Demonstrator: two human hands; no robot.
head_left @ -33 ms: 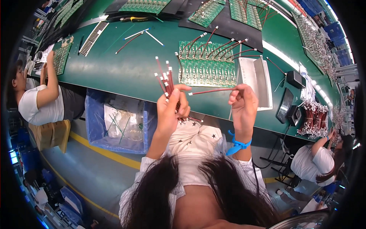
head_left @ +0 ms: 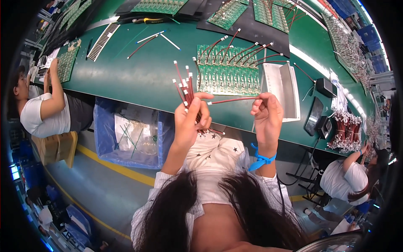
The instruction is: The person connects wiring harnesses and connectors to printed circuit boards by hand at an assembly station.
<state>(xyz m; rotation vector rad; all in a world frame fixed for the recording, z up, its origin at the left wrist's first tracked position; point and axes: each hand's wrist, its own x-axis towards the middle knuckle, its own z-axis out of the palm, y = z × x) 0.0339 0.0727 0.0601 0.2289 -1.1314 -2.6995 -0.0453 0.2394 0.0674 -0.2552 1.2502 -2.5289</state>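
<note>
1. Green covers the long work table [head_left: 138, 80], which runs from 9 o'clock up to 3 o'clock across the top of the view.
2. Its near edge curves just above the two raised hands.
3. The left hand [head_left: 191, 119] is closed tight around a bunch of red wires [head_left: 187, 90] with white tips.
4. The wires fan upward toward 12 o'clock, in front of the table.
5. The right hand [head_left: 266, 115] pinches one single red wire [head_left: 233, 100] at its far end.
6. That wire lies flat between the two hands, and its other end touches the left fingers.
7. A green circuit board [head_left: 228, 75] with more red wires stuck in it lies at 12 o'clock from the hands.
8. A white tray [head_left: 281, 86] sits just beside the board, at 1 o'clock, near the table edge.
9. A blue bin [head_left: 128, 134] with a clear bag in it stands under the table at 9 o'clock from the left hand.
10. Open green table spreads at 10 o'clock, with only a few loose wires [head_left: 153, 40] on it.
11. A blue strap [head_left: 260, 159] is tied on the right wrist.
12. A person in white [head_left: 46, 113] sits at the far left, and another one [head_left: 344, 180] at 4 o'clock.
</note>
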